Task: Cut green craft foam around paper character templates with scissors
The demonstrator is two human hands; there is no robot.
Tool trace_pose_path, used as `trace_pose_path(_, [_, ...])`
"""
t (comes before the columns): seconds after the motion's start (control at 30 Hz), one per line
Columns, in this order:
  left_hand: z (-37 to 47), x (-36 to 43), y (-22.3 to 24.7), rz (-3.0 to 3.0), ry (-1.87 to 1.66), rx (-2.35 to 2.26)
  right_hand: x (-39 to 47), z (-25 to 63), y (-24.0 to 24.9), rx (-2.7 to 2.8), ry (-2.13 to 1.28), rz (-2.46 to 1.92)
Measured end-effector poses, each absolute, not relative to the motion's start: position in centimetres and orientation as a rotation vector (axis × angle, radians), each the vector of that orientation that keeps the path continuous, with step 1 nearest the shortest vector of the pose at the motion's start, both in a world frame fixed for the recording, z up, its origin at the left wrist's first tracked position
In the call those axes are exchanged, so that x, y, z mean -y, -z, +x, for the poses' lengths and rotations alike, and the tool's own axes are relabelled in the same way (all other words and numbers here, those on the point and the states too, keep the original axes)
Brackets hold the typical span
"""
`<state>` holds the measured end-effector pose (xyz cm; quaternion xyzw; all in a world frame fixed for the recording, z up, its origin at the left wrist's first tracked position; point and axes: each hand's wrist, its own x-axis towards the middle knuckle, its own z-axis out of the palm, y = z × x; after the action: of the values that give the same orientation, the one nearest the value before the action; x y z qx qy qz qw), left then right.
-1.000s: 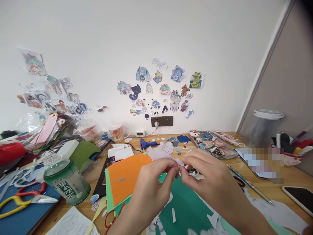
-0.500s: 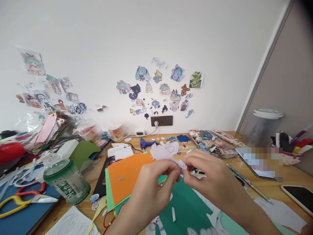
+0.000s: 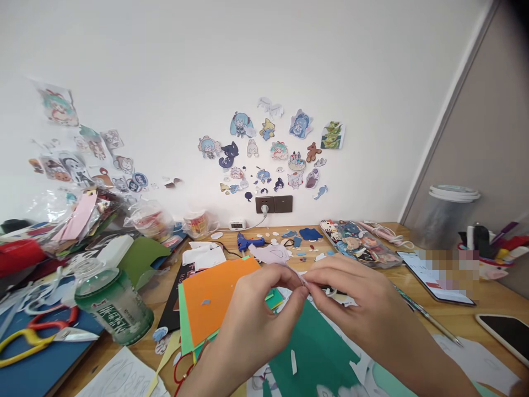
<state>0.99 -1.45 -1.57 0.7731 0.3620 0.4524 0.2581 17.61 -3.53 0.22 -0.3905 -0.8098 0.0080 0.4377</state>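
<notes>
A pale lilac paper cutout (image 3: 270, 253) with pencil lines hangs over the middle of the desk, its lower part running in between my fingers. My left hand (image 3: 275, 306) pinches it between thumb and forefinger. My right hand (image 3: 351, 292) is closed on its right edge, fingertips touching those of my left hand. Under the hands lies a dark green paper sheet (image 3: 314, 353), with an orange sheet (image 3: 219, 292) to the left of it.
On the left are a green-labelled jar (image 3: 113, 306), yellow-handled scissors (image 3: 28, 344) and red-handled scissors. A blue glue gun (image 3: 250, 241) lies at the back. Tablet (image 3: 438, 281), pen (image 3: 438, 325) and phone (image 3: 504, 331) are on the right. Paper scraps are scattered about.
The lilac cutout has tilted down and slightly left, showing less of its surface. My fingertips have come closer together around its lower part.
</notes>
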Motion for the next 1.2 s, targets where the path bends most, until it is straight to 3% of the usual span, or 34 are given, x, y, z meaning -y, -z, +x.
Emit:
trace_pose_path(0.43, [0.71,1.4,1.5,2.108,-1.199,-0.942,3.64,17.57,-0.36,1.948,-0.12,-1.008])
trace_pose_path(0.93, [0.7,1.53,1.43,2.103,-1.09,-0.946,3.17,17.22,0.08,1.973,0.032,-1.024])
trace_pose_path(1.2, [0.67,1.63,1.25,2.034,-1.115,-0.902,3.06,17.34,-0.05,1.958,-0.095,-1.03])
